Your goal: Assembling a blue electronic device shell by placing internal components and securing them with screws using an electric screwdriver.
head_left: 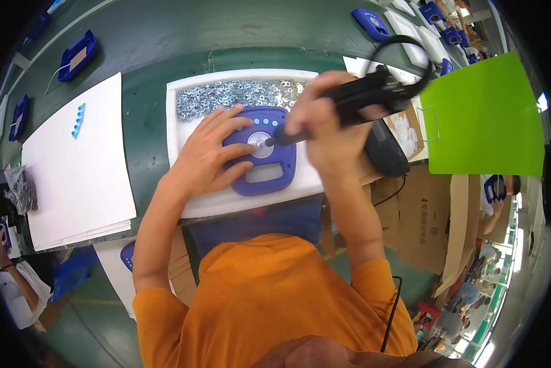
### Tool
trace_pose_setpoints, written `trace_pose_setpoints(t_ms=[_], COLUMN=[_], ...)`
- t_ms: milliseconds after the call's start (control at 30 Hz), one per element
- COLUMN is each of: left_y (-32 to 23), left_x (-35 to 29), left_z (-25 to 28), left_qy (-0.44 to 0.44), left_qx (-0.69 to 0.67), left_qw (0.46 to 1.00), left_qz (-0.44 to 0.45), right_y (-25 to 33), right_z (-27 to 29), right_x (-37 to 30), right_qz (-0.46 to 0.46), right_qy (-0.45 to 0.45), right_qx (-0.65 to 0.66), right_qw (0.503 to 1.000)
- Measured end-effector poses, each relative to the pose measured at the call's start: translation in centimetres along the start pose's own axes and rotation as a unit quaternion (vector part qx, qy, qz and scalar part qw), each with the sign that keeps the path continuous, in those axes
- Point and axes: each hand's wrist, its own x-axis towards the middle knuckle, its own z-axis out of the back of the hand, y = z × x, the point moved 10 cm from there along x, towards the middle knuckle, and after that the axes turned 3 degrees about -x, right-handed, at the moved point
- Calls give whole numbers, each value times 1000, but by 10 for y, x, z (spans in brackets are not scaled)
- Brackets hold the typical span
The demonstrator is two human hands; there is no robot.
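Note:
A blue plastic housing (pixel 292 161) with a handle cutout, light-blue buttons and a round silver disc (pixel 261 145) lies in a white foam tray (pixel 172 132). My left hand (pixel 207 153) rests on its left side with the fingers spread, one fingertip beside the disc. In my right hand (pixel 332 132), slightly blurred, is a black electric screwdriver (pixel 358 98). Its tip slants down to the left and reaches the disc's middle. Whether it touches a fastener there cannot be made out. Behind the housing, the tray holds many small metal nuts (pixel 217 97).
White sheets (pixel 79 165) with a blue strip of small parts (pixel 78 120) lie to the left. Other blue housings (pixel 78 55) stand farther back. At right are a green panel (pixel 484 116), a black case-like object (pixel 386 150) and a cardboard box (pixel 425 214). Other people work nearby.

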Motion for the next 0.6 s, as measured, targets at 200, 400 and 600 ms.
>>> trace_pose_setpoints(t_ms=[200, 400, 600], left_y=[-1, -4, -7], left_x=[1, 3, 5], left_z=[3, 2, 3], left_qy=[-10, 4, -1], left_qx=[0, 3, 8], left_qw=[1000, 1000, 1000], left_qz=[-5, 0, 2], right_y=[15, -49, -88], right_z=[127, 210, 199], right_x=[41, 45, 34], right_qz=[-106, -294, -258], right_qy=[-181, -56, 114], right_qx=[-131, -342, -638], right_qw=[969, 891, 716])
